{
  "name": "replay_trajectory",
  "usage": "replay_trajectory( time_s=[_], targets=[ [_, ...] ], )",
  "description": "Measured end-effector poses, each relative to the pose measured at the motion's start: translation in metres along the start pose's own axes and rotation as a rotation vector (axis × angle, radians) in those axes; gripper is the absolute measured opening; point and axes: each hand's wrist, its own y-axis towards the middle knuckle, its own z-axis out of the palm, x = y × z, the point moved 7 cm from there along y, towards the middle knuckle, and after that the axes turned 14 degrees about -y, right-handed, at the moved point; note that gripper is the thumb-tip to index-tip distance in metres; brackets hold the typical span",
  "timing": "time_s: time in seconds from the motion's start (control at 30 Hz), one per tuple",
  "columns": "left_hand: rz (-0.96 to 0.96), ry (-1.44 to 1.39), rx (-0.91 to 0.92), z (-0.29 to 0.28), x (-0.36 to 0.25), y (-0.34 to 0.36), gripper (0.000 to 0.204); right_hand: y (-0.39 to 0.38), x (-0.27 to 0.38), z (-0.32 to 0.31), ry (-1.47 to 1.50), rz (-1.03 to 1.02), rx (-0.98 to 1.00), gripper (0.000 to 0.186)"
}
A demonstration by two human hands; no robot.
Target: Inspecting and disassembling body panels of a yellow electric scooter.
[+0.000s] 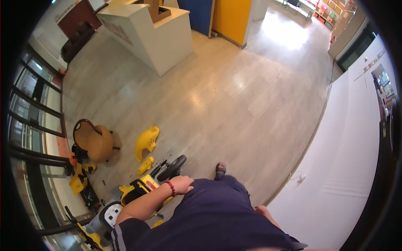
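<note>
A person in dark clothing (217, 213) stands on a pale wood-look floor (234, 108) amid yellow and black vehicle parts lying to the left. The left hand (182, 185), a red beaded bracelet (172, 188) at its wrist, is at the front of the clothing with its fingers loosely curled; whether it grips anything cannot be told from this angle. The right hand (264, 212) is low at the person's other side, partly hidden by the clothing, its hold equally unclear. Nearest the left hand, a black wheel (172, 168) lies just beyond the knuckles, with a yellow and black body section (140, 188) beside the forearm. Farther out on the floor rest a small yellow piece (145, 165) and a larger, curved yellow panel (147, 143), near a tan rounded chair (95, 144) with a dark wooden rim. More yellow and black parts (78, 182) sit by the windows at left. One sandaled foot (221, 168) shows ahead of the clothing. A white counter (144, 39) stands across the room, and a white wall (331, 167) runs along the right.
</note>
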Motion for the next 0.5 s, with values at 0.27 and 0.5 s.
replay_trajectory(
  time_s=[0.27,0.5],
  targets=[
    [-0.048,0.069,0.4,-0.031,0.0,0.011,0.03,0.01,0.346,-0.118,-0.086,-0.342,-0.232,0.019],
    [0.048,-0.143,0.339,-0.102,0.0,0.091,0.031,0.033,0.472,-0.118,-0.138,-0.29,-0.168,0.022]
  ],
)
